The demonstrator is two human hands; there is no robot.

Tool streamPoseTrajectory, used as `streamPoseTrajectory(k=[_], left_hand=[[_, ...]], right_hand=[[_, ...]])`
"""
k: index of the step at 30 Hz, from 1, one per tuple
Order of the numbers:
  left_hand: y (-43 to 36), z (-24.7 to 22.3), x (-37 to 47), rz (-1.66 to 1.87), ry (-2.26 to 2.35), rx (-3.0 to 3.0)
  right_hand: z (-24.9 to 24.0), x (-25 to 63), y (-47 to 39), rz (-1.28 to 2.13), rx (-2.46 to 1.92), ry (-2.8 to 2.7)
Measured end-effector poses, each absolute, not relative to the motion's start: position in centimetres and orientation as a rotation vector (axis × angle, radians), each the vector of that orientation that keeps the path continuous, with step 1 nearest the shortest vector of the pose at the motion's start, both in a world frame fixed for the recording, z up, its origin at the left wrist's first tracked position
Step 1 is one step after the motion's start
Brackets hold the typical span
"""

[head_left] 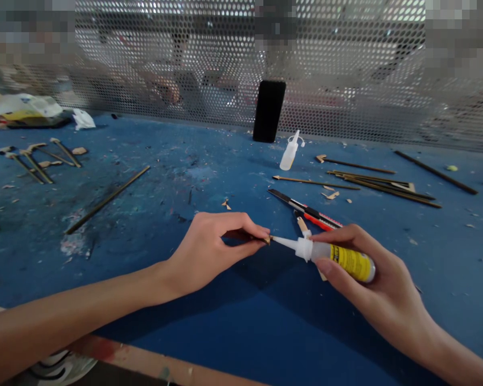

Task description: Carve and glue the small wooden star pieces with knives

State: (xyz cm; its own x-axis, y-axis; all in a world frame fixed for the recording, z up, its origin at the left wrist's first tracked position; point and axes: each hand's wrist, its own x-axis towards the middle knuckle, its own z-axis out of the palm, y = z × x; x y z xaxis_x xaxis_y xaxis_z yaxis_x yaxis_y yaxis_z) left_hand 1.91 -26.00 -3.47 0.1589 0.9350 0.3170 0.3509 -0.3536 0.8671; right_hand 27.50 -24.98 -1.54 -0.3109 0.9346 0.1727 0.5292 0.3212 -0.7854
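Observation:
Between thumb and fingertips, my left hand (213, 249) pinches a small wooden piece (267, 239). My right hand (370, 284) is wrapped round a glue bottle (351, 262) with a yellow label and a long white nozzle. The bottle lies nearly level, and its nozzle tip points left, at or very near the small piece; whether they touch is hard to tell. Just behind the bottle, a red and black utility knife (316, 217) lies on the blue table (177, 332). A wooden strip, partly hidden by the bottle, sits below the knife.
Thin dark sticks (386, 185) lie at the right. A small white bottle (290, 153) and a black phone (269, 111) stand near the perforated metal screen (221, 102). Hammer-shaped pieces (36, 165) and a long stick (108, 199) lie at the left.

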Motion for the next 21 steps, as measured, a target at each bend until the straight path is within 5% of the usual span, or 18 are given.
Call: streamPoseTrajectory(k=[21], left_hand=[[-25.95, -3.29, 2.18, 1.072, 1.225, 1.519]], right_hand=[[-2.09, 28.33, -24.38, 0.359, -0.901, -2.269]])
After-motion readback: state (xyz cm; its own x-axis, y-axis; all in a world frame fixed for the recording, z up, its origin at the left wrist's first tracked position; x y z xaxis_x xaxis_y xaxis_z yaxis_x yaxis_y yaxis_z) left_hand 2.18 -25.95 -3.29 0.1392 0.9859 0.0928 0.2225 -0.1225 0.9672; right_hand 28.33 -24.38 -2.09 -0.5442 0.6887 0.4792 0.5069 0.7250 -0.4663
